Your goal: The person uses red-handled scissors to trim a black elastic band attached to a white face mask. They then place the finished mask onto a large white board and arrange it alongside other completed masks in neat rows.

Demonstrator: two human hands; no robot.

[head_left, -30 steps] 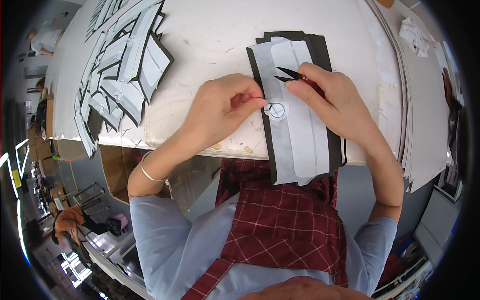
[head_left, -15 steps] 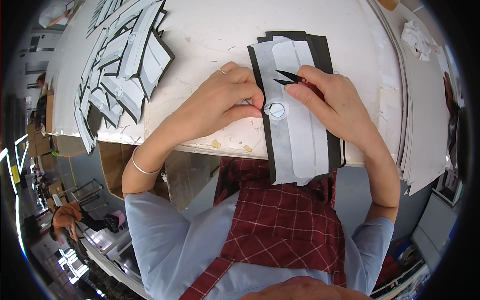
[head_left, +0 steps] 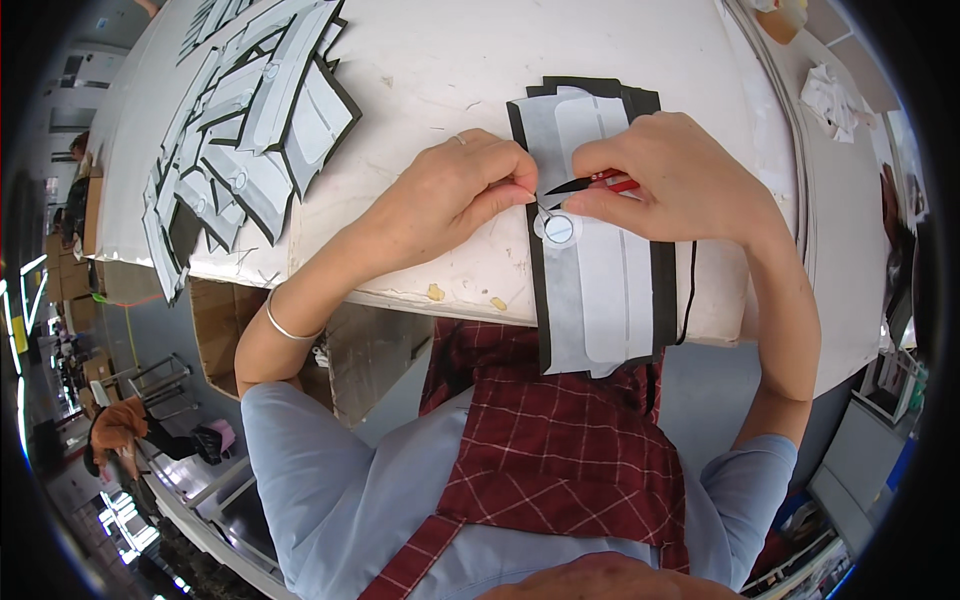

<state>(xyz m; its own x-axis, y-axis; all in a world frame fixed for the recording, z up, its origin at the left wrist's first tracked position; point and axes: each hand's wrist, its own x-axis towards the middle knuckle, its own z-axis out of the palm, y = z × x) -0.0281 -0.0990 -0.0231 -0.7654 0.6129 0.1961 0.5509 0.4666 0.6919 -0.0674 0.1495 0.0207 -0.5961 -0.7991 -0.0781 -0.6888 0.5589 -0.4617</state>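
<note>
Your right hand [head_left: 680, 185] grips small red-handled snips [head_left: 590, 184]; your left hand [head_left: 455, 195] pinches a thread beside the round patch [head_left: 559, 229] on the grey panel [head_left: 600, 290] at the table [head_left: 450, 80] edge. Trimming seems underway; next, place the blades carefully.

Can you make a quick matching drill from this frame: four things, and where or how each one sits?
Things:
1. small snips
2. white round patch
3. stack of finished panels
4. metal bangle

Places or states:
A. spread out at the far left of the table
B. on the left wrist, below the table edge
C. held in the right hand, black tips pointing left
D. on the white and black panel, just under the left hand fingertips

Pairs: 1-C, 2-D, 3-A, 4-B
</note>
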